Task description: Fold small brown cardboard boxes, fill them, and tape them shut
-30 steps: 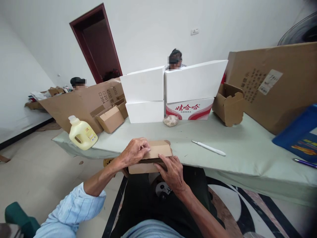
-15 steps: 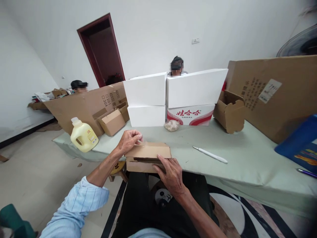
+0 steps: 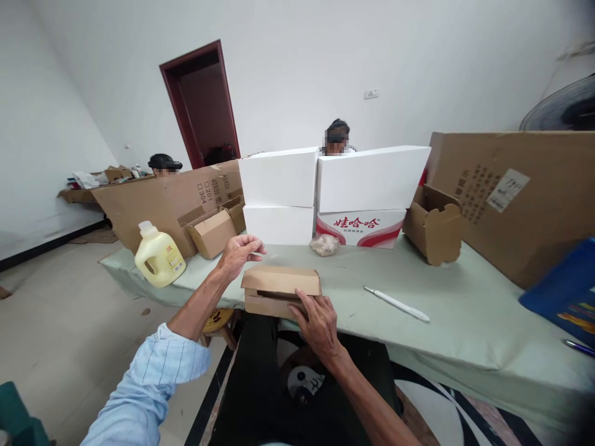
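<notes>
A small brown cardboard box [image 3: 281, 282] lies at the front edge of the table, its top flap slightly raised and a dark gap along the front. My right hand [image 3: 318, 319] grips the box's front right corner, fingers on the flap and thumb on the front wall. My left hand [image 3: 239, 254] is above and beyond the box's left end, apart from it. Its thumb and fingertips are pinched together; something faint and see-through seems to be beside them, too indistinct to name. A white craft knife [image 3: 397, 303] lies to the right of the box.
White boxes [image 3: 279, 179] stand stacked behind, with a small plastic-wrapped bundle [image 3: 325, 244] before them. A yellow jug [image 3: 160, 257] and a folded carton [image 3: 211, 234] are left. An open carton [image 3: 432, 226], blue container [image 3: 564, 291] and pen [image 3: 579, 348] are right. Two people sit beyond.
My left hand has lifted away from the box's back left edge, up and outward. The right hand keeps its hold on the box. The view has tilted up slightly.
</notes>
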Available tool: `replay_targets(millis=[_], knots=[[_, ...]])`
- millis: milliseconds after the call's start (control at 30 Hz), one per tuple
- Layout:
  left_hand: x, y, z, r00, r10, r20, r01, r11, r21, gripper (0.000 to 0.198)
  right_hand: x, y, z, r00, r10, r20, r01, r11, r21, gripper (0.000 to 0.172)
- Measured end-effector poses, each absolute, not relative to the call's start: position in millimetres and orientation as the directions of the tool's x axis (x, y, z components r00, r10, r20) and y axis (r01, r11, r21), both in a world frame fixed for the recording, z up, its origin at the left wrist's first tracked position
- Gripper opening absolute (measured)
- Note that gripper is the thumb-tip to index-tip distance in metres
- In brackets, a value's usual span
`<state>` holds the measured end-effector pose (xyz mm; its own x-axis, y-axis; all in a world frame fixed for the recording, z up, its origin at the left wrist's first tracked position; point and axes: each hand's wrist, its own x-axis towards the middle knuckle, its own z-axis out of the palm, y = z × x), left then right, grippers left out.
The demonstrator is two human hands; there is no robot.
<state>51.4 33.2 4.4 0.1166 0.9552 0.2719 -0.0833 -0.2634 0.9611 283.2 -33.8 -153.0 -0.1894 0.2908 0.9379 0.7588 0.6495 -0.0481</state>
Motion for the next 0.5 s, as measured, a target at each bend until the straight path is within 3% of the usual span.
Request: replay_targets(millis=[300, 500], knots=[[78, 32, -8, 0.164, 0.938, 0.306, -0.068, -0.299, 0.952, 0.044, 293, -26, -192, -0.236, 0.390, 0.890, 0.789, 0.612, -0.059, 0.040], [107, 64, -14, 0.236, 0.910, 0.341, 0.130, -0.377, 0.917, 0.039, 306, -28, -222, -0.253, 0.461, 0.850, 0.800, 0.594, -0.084, 0.040]])
